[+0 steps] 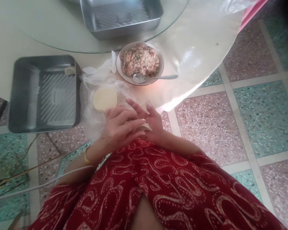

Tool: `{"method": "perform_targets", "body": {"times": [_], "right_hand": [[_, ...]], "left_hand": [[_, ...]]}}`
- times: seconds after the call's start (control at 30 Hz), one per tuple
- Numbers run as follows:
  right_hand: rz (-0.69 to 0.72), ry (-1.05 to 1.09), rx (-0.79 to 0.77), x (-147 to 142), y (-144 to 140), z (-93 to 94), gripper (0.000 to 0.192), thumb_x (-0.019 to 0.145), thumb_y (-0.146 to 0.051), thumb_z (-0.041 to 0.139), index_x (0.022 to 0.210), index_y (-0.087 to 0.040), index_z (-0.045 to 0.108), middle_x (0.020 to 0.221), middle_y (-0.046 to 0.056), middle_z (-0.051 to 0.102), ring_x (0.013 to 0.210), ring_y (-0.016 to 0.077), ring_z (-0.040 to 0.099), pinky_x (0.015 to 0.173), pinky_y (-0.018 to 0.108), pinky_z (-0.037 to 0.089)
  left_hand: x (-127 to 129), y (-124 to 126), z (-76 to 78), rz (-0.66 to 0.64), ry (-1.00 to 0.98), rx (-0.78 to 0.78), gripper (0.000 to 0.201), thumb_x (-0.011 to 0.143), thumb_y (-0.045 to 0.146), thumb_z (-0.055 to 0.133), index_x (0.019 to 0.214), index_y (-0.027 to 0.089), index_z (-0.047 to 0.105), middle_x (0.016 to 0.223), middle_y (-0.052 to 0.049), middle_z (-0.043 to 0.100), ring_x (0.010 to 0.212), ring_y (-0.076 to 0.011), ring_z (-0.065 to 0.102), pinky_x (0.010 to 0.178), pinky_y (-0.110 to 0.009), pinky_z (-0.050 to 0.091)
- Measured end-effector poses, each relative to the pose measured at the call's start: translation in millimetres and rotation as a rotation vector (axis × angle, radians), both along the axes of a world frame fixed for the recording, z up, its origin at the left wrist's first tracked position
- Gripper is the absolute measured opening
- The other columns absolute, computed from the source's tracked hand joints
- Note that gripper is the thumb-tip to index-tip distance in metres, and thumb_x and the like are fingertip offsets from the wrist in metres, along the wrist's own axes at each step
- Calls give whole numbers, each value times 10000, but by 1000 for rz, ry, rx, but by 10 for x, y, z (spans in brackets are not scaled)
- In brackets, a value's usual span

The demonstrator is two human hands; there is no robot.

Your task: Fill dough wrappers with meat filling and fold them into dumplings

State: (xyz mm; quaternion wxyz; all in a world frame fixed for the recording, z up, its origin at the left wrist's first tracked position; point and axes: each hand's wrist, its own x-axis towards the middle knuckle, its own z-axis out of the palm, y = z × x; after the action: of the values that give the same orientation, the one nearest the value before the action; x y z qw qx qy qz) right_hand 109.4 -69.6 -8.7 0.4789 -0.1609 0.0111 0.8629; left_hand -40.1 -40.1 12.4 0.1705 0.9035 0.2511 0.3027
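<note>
My left hand (118, 126) lies across the palm of my right hand (155, 123), just off the table's near edge and above my lap. A thin pale sliver, seemingly a dumpling wrapper (147, 127), shows between them; most of it is hidden. My right fingers point up and are dusted white. A round stack of wrappers (105, 99) sits on thin plastic right beyond my left hand. Behind it stands a bowl (161, 59) of minced filling (140, 60), a metal spoon (156, 77) resting across its near rim.
A metal tray (21, 95) holding one pale dumpling (69, 71) hangs over the table edge at left. A second metal tray (124, 30) rests on the glass turntable (62, 41). Tiled floor lies right and below; a white cable (38, 185) crosses my left forearm.
</note>
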Motion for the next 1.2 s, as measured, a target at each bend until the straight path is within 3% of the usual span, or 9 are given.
{"method": "perform_targets", "body": {"times": [0.07,0.2,0.33,0.5,0.77,0.9,1.0,1.1,1.2], "right_hand": [[-15,-9,-8,11,2,31,480,848,-619,504,1165,-285,644,1103,69,707,916,182,666,614,283,610],[-30,6,-39,-15,0,54,458,887,-589,442,1154,-276,644,1154,85,699,883,177,657,556,264,591],[-41,4,3,1,-25,34,497,944,-569,329,1206,-275,632,1199,77,695,892,158,662,557,240,585],[-25,-17,51,13,-37,0,555,964,-612,244,1222,-294,618,1237,45,686,1036,163,685,665,267,619],[7,-101,14,-40,-29,55,511,947,-607,328,1215,-276,610,1174,61,696,900,153,675,625,259,604],[9,-74,-23,-36,-10,24,515,969,-565,278,1183,-251,626,1030,47,720,789,140,660,642,260,600],[22,-80,-53,-28,-1,-26,504,976,-551,286,1190,-247,625,935,29,715,641,120,604,523,218,540],[38,-88,-66,-17,1,-59,486,965,-552,329,1246,-264,601,889,7,706,496,109,484,397,204,434],[48,-90,-66,-12,0,-48,499,950,-522,345,1321,-275,568,902,9,713,497,128,479,379,223,408]], "left_hand": [[-13,-24,11,-5,11,121,137,918,360,693,1023,277,662,956,19,681,906,-171,628,858,-362,521],[-26,-72,-39,67,49,172,50,949,308,637,971,281,674,929,52,680,898,-152,613,840,-316,513],[-32,-86,-73,49,-53,131,76,940,307,658,1013,292,673,916,51,687,877,-154,616,815,-318,504],[-46,-83,-72,106,51,97,173,931,445,653,1006,293,684,916,40,701,868,-172,645,826,-344,516],[-73,-70,-131,86,107,-108,245,970,483,564,928,276,688,907,7,687,962,-202,646,933,-408,516],[-92,-51,-153,70,31,-60,154,941,439,626,941,292,675,933,13,688,930,-203,663,891,-403,542],[-82,-48,-164,59,14,-35,129,953,406,619,970,289,672,938,15,691,931,-203,659,885,-395,533],[-61,-54,-163,60,52,9,179,950,424,617,1039,277,667,954,2,705,945,-225,648,873,-407,512],[-47,-59,-153,75,105,68,279,936,483,612,1124,280,653,986,-15,718,945,-244,640,854,-416,492]]}}
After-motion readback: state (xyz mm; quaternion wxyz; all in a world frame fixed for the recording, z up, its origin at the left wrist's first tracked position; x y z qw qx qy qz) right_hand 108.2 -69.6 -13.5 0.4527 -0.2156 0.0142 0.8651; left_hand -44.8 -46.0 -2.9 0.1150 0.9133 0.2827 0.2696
